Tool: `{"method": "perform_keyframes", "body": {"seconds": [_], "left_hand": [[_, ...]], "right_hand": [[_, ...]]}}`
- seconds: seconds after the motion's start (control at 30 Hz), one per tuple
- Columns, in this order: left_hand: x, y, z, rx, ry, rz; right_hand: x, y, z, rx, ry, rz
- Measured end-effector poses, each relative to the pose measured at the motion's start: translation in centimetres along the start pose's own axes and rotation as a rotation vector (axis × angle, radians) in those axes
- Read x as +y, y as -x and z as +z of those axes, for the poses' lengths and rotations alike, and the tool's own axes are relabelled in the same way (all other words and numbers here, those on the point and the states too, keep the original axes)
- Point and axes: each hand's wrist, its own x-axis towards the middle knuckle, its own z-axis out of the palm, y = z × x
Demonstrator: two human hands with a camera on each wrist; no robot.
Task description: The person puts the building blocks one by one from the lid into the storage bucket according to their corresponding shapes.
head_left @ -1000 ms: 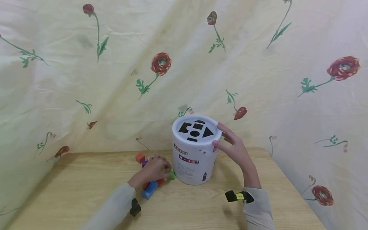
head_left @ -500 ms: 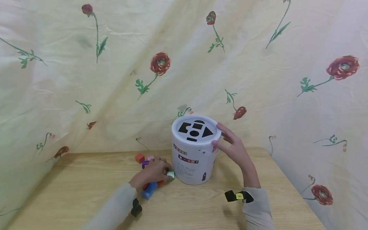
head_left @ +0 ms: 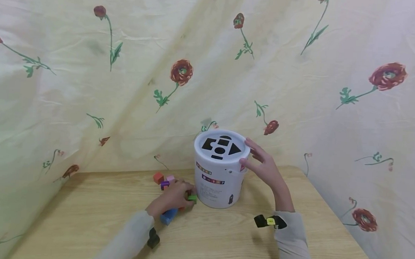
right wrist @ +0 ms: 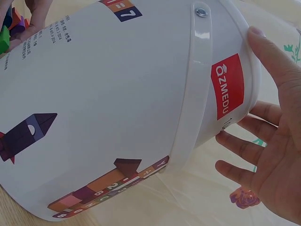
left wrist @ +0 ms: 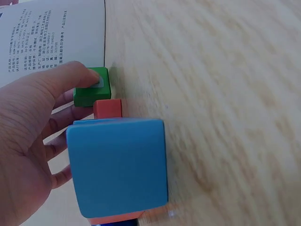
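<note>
My left hand [head_left: 175,195] pinches a green block [left wrist: 91,89] just left of a white bucket [head_left: 217,186]. Its thumb lies on the block and the other fingers are partly hidden behind it. A blue block [left wrist: 117,167] sits large in the left wrist view, with a red block [left wrist: 107,108] between it and the green one. My right hand [head_left: 265,168] rests on the bucket's right side near the lid, thumb at the rim, with spread, fairly straight fingers [right wrist: 242,146]. The bucket's lid [head_left: 240,140] has several shaped holes, including a triangle and a circle.
Behind the left hand lie a red-orange block [head_left: 158,178], a purple block [head_left: 164,185] and a pink block [head_left: 170,178]. The bucket stands upright on a wooden table [head_left: 85,213]. A flowered cloth [head_left: 133,83] hangs close behind it.
The green block has turned in the left fingers: a pale face showed half a second ago, and green shows now. The right hand and bucket stay put.
</note>
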Motion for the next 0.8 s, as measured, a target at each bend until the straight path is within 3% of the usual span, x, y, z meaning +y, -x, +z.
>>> {"method": "perform_keyframes", "body": {"seconds": [0.27,0.43,0.63,0.8], "left_hand": [[0.2,0.4,-0.2,0.037,-0.009,0.02],[0.7,0.4,-1.1,0.065,0.014,0.004],[1.7,0.4,-4.0,0.143,0.089,-0.003],[2.4,0.3,-7.0,0.272,0.111,0.064]], "right_hand": [[0.0,0.0,0.0,-0.001,0.005,0.001],[0.1,0.0,0.0,-0.001,0.007,-0.001],[0.2,0.0,0.0,0.001,0.006,0.001],[0.3,0.0,0.0,0.001,0.004,0.002]]}}
